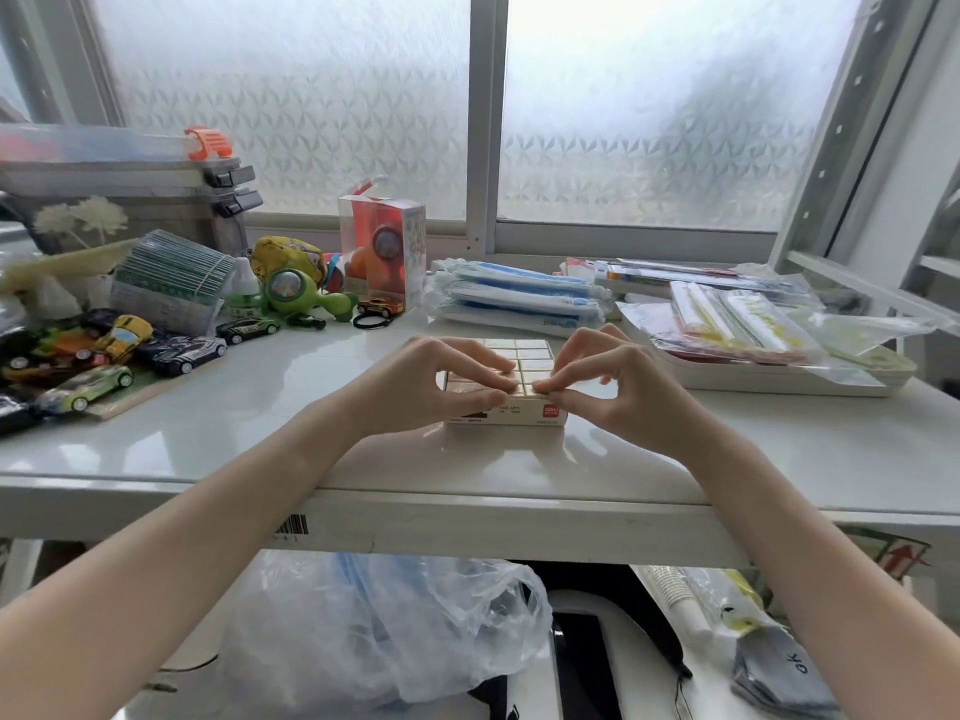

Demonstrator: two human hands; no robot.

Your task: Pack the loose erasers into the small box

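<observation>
A small cream box (524, 414) with a red logo on its front sits at the middle of the white table. Rows of white erasers (530, 356) fill its open top, packed side by side. My left hand (431, 387) rests over the box's left half, fingertips pressing on the front row. My right hand (618, 381) covers the right half, thumb and forefinger pinched at an eraser (527, 389) in the front row. The fingertips of both hands nearly meet there. The hands hide part of the box's contents.
Toy cars (104, 356) and other toys crowd the table's left side. A boxed orange toy (382, 252) stands behind. Plastic-wrapped packets (519, 298) and a tray of stationery (753, 330) lie at the right. A plastic bag (395, 631) sits below the table edge.
</observation>
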